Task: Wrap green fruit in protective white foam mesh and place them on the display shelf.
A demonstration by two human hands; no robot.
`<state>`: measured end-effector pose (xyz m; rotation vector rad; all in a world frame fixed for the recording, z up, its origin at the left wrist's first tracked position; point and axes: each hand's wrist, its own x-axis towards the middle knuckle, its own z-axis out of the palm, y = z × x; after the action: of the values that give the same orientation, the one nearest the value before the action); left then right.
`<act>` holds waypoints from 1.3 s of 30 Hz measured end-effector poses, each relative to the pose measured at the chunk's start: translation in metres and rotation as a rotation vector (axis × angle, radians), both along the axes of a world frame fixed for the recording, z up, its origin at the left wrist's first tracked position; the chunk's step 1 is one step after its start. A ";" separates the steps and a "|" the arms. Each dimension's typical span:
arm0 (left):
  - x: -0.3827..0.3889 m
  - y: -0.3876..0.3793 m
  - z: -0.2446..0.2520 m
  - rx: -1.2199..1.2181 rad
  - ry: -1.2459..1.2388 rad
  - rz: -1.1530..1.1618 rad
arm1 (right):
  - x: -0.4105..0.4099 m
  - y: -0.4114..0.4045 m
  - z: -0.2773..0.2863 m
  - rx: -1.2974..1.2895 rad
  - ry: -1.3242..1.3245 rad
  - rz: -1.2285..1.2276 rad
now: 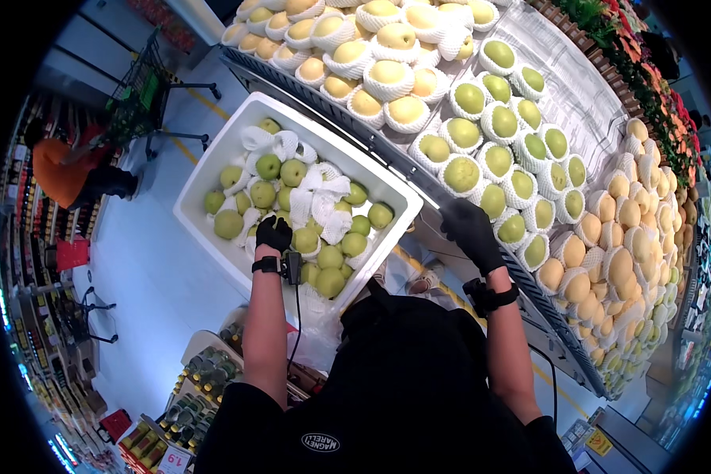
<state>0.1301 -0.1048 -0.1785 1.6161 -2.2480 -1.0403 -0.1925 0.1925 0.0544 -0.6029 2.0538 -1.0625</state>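
Note:
My left hand (274, 234), in a black glove, is inside a white foam box (210, 159), low over loose green pears. Its fingers are curled; whether they grip a pear is hidden. Beside it lie a green pear (304, 240) and another pear (229, 224). White foam net sleeves (326, 204) lie crumpled among the fruit. My right hand (473, 234), also black-gloved and blurred, is at the front edge of the fruit display. Just beyond it, a green pear in a foam net (492, 201) sits in a row with others. Nothing shows clearly in that hand.
Yellow pears in nets (388, 72) are heaped at the display's back left, tan pears (619, 266) at its right. A dark ledge (385, 155) edges the display. At left, a person in orange (62, 172) bends beside a shopping cart (145, 89). Bottles (204, 370) stand behind my left arm.

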 end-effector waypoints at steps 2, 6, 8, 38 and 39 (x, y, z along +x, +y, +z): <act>-0.009 -0.011 0.003 -0.071 -0.100 -0.003 | 0.003 -0.001 0.003 -0.029 -0.024 -0.028; -0.027 -0.023 0.003 -0.149 -0.150 -0.077 | 0.007 0.008 0.001 -0.006 -0.092 -0.039; -0.028 -0.026 -0.007 -0.196 -0.196 -0.127 | 0.009 0.012 -0.005 0.014 -0.083 -0.033; 0.080 -0.083 0.002 0.172 0.180 0.340 | 0.010 0.008 -0.021 0.144 -0.161 0.148; 0.129 -0.102 -0.018 -0.139 0.153 0.383 | 0.015 -0.002 -0.021 0.123 -0.188 0.197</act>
<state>0.2595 -0.2063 -0.1965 1.7472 -1.7769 -0.8530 -0.1775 0.1906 0.0335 -0.6045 1.8394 -0.8397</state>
